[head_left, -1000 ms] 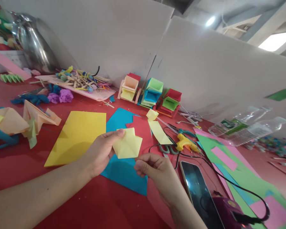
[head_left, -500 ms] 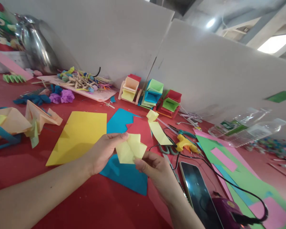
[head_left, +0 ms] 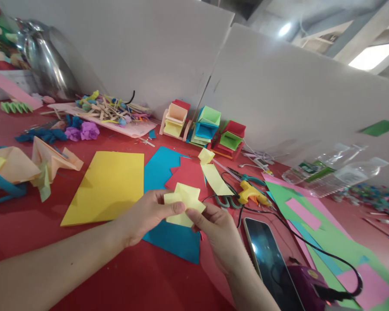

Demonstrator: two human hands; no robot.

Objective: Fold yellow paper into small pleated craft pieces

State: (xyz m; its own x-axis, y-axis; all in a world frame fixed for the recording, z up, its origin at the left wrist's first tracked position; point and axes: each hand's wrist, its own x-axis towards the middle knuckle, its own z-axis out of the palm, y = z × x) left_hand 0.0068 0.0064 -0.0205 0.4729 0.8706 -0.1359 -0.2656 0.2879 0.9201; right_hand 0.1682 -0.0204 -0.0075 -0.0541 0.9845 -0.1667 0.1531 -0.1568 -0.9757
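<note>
A small piece of folded pale yellow paper [head_left: 186, 196] is held between both hands, its flaps spread in a rough cross shape. My left hand [head_left: 152, 214] pinches its left side, thumb lying on top near the middle. On the right side, my right hand [head_left: 215, 224] grips it with the thumb close to the left thumb; the fingers behind are partly hidden. Below and behind the paper lie blue sheets [head_left: 175, 244] and a red sheet [head_left: 189, 172]. A pale yellow strip [head_left: 216, 178] rests just beyond the right hand.
Yellow paper [head_left: 106, 185] lies to the left. At right are a yellow glue gun [head_left: 253, 193] with a black cable, a phone [head_left: 270, 259] and green sheets [head_left: 311, 220]. Small folded paper boxes [head_left: 207, 125] stand by the wall. A metal jug [head_left: 47, 65] stands far left.
The flaps of the folded yellow paper now stick out in a cross shape. The left thumb has moved down and right to its middle, near the right thumb.
</note>
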